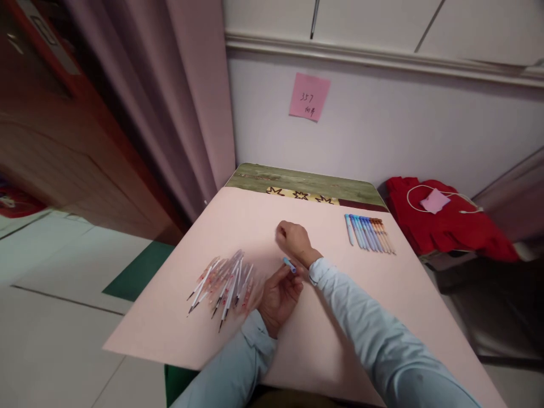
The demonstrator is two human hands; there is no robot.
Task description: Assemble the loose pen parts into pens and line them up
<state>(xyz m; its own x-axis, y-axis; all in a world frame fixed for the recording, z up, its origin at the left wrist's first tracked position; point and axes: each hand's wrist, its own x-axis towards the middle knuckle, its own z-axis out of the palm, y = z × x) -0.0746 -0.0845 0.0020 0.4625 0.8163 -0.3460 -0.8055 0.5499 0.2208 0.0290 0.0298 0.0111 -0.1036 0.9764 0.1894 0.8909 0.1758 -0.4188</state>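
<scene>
My left hand [280, 294] is palm up near the middle of the table, its thumb and fingers pinching a short light-blue pen part [289, 264]. Just above it, my right hand [294, 239] is curled closed, with the back of the hand toward me. Whatever its fingers hold, if anything, is hidden. To the left of my hands lies a loose pile of pen refills [229, 289] with white tubes and dark tips. Mixed among them are clear, pinkish pen barrels [213, 272]. At the right, several pens [369, 233] lie side by side in a row, blue ones first, then orange-brown ones.
A pale pink sheet [170, 328] covers most of the table, leaving a green wood-grain strip [314, 178] at the far edge. The wall carries a pink note [309, 96]. Red cloth [408, 215] with a white cable sits right of the table; a curtain [187, 85] hangs left.
</scene>
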